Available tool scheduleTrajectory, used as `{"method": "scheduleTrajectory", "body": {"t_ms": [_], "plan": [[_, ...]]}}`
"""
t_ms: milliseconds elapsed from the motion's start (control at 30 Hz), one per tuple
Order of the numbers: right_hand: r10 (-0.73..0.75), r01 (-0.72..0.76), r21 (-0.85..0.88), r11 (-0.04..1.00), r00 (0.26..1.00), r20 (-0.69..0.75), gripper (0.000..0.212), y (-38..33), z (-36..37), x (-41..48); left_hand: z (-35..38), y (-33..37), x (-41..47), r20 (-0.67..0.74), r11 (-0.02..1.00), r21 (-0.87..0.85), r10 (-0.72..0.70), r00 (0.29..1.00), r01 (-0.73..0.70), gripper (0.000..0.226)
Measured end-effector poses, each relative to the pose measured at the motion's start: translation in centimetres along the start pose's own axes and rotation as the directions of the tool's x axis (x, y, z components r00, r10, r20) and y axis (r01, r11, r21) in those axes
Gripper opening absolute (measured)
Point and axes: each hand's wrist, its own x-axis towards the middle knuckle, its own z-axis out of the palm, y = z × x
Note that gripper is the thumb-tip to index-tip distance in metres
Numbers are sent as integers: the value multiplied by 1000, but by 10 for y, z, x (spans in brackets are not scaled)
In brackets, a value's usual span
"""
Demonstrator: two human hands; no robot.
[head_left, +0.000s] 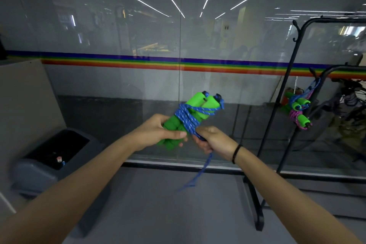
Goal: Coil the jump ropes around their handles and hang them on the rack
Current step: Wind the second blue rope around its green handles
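Observation:
My left hand (158, 131) grips the lower ends of two green foam handles (200, 103), held side by side and tilted up to the right. A blue rope (187, 118) is wound several times around their middle. My right hand (214, 140) is closed on the rope just below the coil, and a loose blurred tail (200, 172) hangs down from it. On the black rack (285, 93) at the right hang two coiled ropes: a blue one with green handles (298, 104) and a pink one (299, 120) beneath it.
A glass wall with a rainbow stripe (178, 63) stands straight ahead. A grey bin with a dark opening (51, 156) sits on the floor at the left, beside a beige cabinet (21, 95). The rack's black foot (255, 206) lies on the grey floor.

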Motion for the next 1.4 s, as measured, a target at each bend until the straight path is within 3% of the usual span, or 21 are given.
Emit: {"method": "scheduleTrajectory", "body": {"t_ms": [67, 133, 200, 300, 400, 467, 533, 600, 633, 733, 800, 900, 1000, 1067, 1167, 1233, 1300, 1400], "plan": [[16, -17, -97, 995, 1000, -7, 44, -5, 0, -5, -1, -5, 4, -111, 994, -60, -101, 989, 95, 18], [-35, 36, -339, 940, 999, 7, 41, -13, 0, -9, 1, -9, 9, -226, 989, -20, -148, 963, 147, 14], [-137, 126, -597, 793, 990, 28, 37, -24, -1, -13, -3, -14, 12, -359, 964, 199, -93, 929, 174, 15], [-181, 172, -725, 667, 981, 67, 29, -40, -5, -21, -9, -18, 10, -433, 802, 550, 36, 901, 232, 19], [-194, 206, -820, 535, 974, 118, 28, -53, -12, -23, -3, -12, 4, -307, 598, 761, -13, 952, 254, 27], [-196, 248, -825, 507, 966, 170, 27, -63, -16, -21, 5, -5, 2, -134, 450, 881, -53, 990, 144, 30], [-210, 319, -778, 542, 947, 243, 26, -71, -22, -19, 13, 4, -1, 52, 386, 922, -77, 996, -18, 29], [-224, 379, -657, 652, 924, 310, 18, -73, -25, -15, 16, 10, -3, 195, 397, 907, -96, 976, -141, 26], [-218, 372, -594, 713, 923, 316, 13, -70, -25, -11, 17, 11, -4, 241, 452, 875, -94, 966, -174, 22], [-187, 266, -311, 912, 946, 263, 7, -55, -28, -2, 17, 9, -8, 294, 775, 597, 30, 955, -208, 20], [-222, 237, -93, 967, 963, 155, 17, -45, -29, -2, 16, 5, -8, 212, 905, 374, 129, 969, -203, 19], [-30, 53, 105, 993, 978, -206, 42, -27, -24, -6, 18, 0, -5, 98, 965, 217, 130, 987, -149, 20], [-40, 38, -23, 999, 994, -98, 39, -7, -19, 0, 20, -2, -2, -34, 998, 21, 64, 997, -63, 17], [30, -32, -88, 996, 999, -27, 37, -12, -15, -1, 18, -1, 0, -137, 993, -116, -16, 990, 0, 17], [10, -6, -178, 984, 1000, 26, 35, -12, -11, -6, 14, -1, 6, -275, 987, -125, -130, 953, 99, 15], [-25, 52, -370, 928, 997, 79, 31, -17, -9, -11, 12, -5, 10, -400, 989, -1, -138, 906, 150, 12], [-51, 122, -605, 787, 990, 133, 28, -22, -7, -12, 10, -10, 11, -503, 942, 251, -69, 861, 222, 17], [-20, 179, -799, 574, 979, 205, 27, -38, -8, -19, 10, -16, 9, -439, 762, 588, 19, 898, 271, 27]]}}
